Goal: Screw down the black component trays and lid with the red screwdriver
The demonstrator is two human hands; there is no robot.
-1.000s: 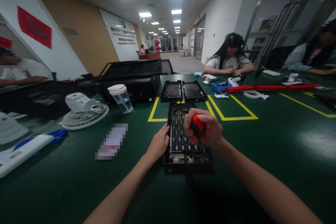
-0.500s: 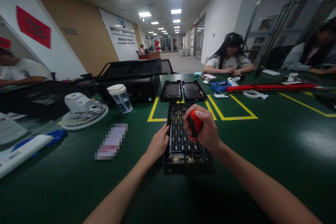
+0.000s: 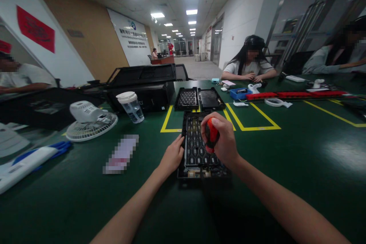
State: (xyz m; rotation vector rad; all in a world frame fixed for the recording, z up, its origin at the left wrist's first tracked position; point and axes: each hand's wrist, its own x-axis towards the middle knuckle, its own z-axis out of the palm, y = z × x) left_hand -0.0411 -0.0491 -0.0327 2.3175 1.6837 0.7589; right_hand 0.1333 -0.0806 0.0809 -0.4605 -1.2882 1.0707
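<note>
A black open case [image 3: 195, 141] with rows of dark cells lies in front of me on the green table. My right hand [image 3: 223, 137] is closed around the red and black handle of a screwdriver [image 3: 212, 133], held upright over the case's right side. The tool's tip is down near the case's lower part, too dark to make out. My left hand [image 3: 173, 155] rests against the case's left edge, its fingers together along the rim. Behind it stand a second black case with cells [image 3: 187, 99] and a black lid [image 3: 211, 99].
A lidded cup [image 3: 131, 107], a white fan [image 3: 91, 122] and a blurred flat item [image 3: 121, 154] are on the left. Yellow tape [image 3: 259, 128], a blue tray [image 3: 239, 93] and a red strip [image 3: 297, 95] lie to the right. People sit around the table.
The screwdriver handle has shifted slightly in my right hand and stands a little more upright. My left hand has stayed in place. A person at the far right has moved an arm.
</note>
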